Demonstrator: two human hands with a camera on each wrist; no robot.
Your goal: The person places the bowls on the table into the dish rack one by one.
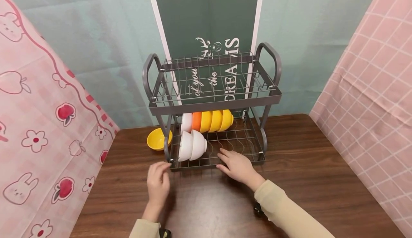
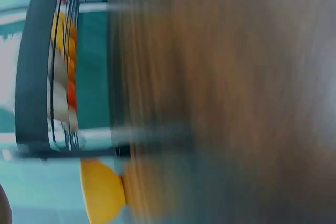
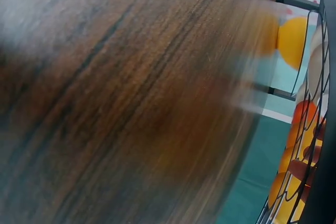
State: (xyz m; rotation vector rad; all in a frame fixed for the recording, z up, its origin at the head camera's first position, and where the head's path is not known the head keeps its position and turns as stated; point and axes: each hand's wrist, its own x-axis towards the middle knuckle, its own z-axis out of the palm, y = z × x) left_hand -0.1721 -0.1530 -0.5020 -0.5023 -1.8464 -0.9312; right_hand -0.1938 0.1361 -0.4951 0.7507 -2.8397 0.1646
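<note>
A dark grey two-tier dish rack [image 1: 214, 105] stands on the table. In the front row of its lower tier, two white bowls [image 1: 199, 145] stand on edge. Behind them a white bowl [image 1: 186, 122], an orange bowl [image 1: 196, 121] and yellow bowls [image 1: 216, 121] are lined up. My left hand [image 1: 157, 182] is at the rack's front left corner, fingers bent, nothing in it. Over the front rim of the lower tier, right of the white bowls, my right hand [image 1: 238, 164] reaches with fingers extended. Its fingers [image 3: 302, 170] show behind wires in the right wrist view.
A single yellow bowl [image 1: 158, 139] sits on the brown wooden table [image 1: 209, 198], left of the rack. The upper tier [image 1: 212, 80] holds no dishes. Curtains hang behind and on both sides, pink ones left [image 1: 48, 141] and right [image 1: 379, 87].
</note>
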